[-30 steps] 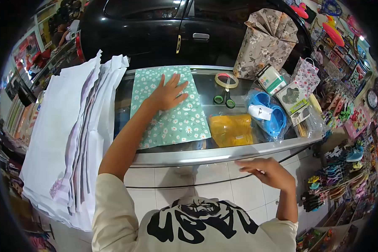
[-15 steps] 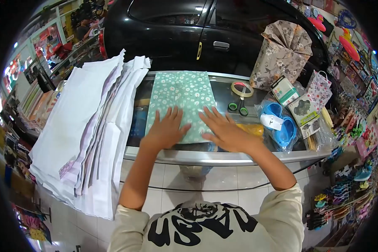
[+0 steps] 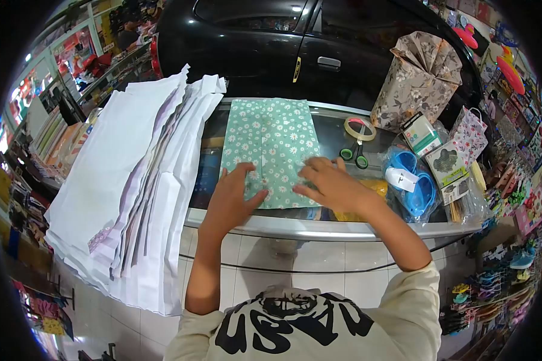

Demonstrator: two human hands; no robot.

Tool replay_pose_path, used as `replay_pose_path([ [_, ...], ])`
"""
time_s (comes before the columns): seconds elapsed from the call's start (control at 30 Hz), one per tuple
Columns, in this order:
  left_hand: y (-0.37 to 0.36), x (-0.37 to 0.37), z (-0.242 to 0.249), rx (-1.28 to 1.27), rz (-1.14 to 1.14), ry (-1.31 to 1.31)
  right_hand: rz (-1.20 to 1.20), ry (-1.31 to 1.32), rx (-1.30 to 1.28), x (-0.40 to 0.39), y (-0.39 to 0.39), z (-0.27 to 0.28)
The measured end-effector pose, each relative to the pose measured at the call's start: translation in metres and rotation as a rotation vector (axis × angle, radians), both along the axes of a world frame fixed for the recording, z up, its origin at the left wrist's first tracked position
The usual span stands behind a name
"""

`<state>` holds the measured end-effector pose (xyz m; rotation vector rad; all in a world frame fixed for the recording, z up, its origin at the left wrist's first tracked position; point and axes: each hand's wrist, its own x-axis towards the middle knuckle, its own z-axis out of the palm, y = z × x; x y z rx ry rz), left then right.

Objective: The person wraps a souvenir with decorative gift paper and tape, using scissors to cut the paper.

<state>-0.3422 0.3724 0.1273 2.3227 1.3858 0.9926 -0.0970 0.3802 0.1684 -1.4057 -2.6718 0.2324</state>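
A folded sheet of green daisy-print wrapping paper [image 3: 277, 135] lies flat on the glass counter, with a seam running down its middle. My left hand [image 3: 230, 197] is at its lower left edge, thumb and fingers apart. On the right edge rests my right hand [image 3: 334, 185], fingers bent and spread a little, the thumb over the paper. Neither hand grips anything. Green-handled scissors [image 3: 355, 155] lie right of the paper, touching a roll of tape [image 3: 360, 129].
White paper sheets [image 3: 123, 156] are piled on the left. To the right are bagged blue clogs [image 3: 418, 192], small boxes [image 3: 420, 133], a yellow packet [image 3: 376, 188] and a floral paper bag [image 3: 418, 81]. A black car [image 3: 253, 54] stands behind the counter [image 3: 271, 227].
Both hands were flatter on the paper with fingers stretched forward. Now they have drawn back towards its side edges and the fingers are more bent. The view has shifted slightly.
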Motion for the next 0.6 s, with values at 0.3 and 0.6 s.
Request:
replay_pose_path([
  [0.3, 0.005, -0.003, -0.01, -0.013, 0.036, -0.108, 0.345, 0.516, 0.021, -0.056, 0.053, -0.03],
  [0.6, 0.005, -0.003, -0.01, 0.003, 0.055, -0.075, 0.206, 0.661, -0.274, -0.055, 0.062, -0.027],
])
